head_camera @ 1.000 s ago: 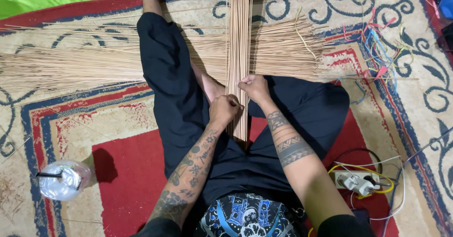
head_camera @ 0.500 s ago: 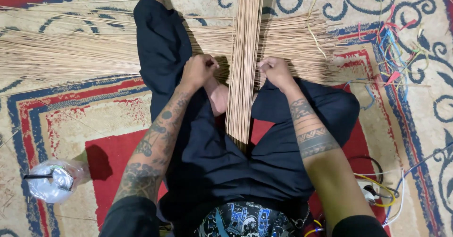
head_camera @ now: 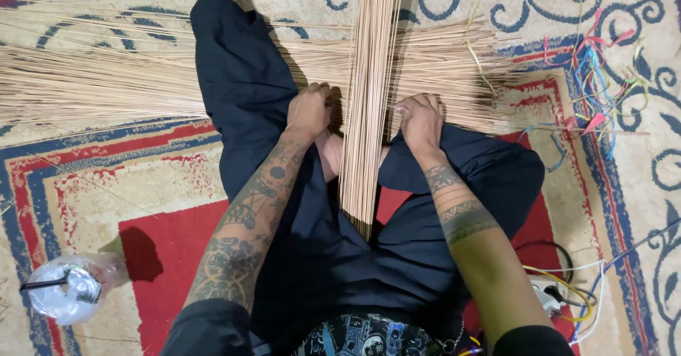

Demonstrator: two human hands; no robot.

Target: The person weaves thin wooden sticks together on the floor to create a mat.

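I sit on a patterned rug with my legs in dark trousers. A long upright bundle of thin tan sticks (head_camera: 369, 101) runs between my legs, from the top of the view down to my lap. My left hand (head_camera: 309, 109) rests at its left side, fingers curled against the sticks. My right hand (head_camera: 420, 120) presses at its right side, fingers curled on the crosswise sticks. A wide layer of the same sticks (head_camera: 99, 79) lies crosswise under the bundle, spreading left and right across the rug.
A clear plastic cup with a dark straw (head_camera: 67, 296) stands at lower left. Coloured strings (head_camera: 592, 79) lie tangled at upper right. A white power adapter with cables (head_camera: 553, 296) sits by my right arm. The red and cream rug (head_camera: 163, 186) covers the floor.
Both hands moved up from the lower end of the upright bundle and apart, to either side of it where it crosses the flat sticks. The view shifted slightly.
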